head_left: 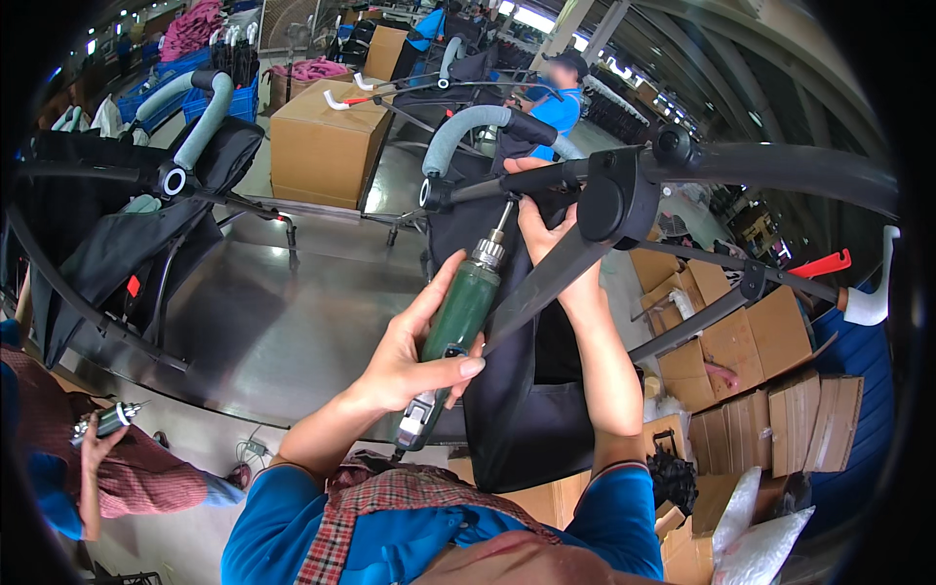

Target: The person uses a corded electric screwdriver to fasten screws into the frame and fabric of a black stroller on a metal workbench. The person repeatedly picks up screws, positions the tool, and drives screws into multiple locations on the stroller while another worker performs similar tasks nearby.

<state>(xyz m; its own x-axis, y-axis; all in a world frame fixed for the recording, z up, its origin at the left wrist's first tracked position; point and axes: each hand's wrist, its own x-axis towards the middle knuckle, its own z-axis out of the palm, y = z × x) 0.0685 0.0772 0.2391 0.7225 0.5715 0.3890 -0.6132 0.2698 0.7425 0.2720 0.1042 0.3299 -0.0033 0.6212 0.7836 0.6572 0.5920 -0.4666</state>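
My left hand (408, 353) is wrapped round a green electric screwdriver (460, 310), which tilts up and away from me. The tip of its bit meets the underside of a black tube on a stroller frame (546, 179). My right hand (544, 230) grips that tube from behind, its fingers partly hidden by the frame. A round black joint (612, 200) and a thick dark tube cross in front of my right wrist. Grey foam covers the curved handle (468, 129), and black fabric (517, 390) hangs below. Whether a screw sits at the bit cannot be made out.
Another stroller (146, 214) stands on the metal worktable (283, 331) at left. Behind it is a cardboard box (327, 146). A co-worker's hand (95, 444) at lower left holds a similar screwdriver. Opened cartons (741, 341) crowd the right. Another person (558, 107) works at the far side.
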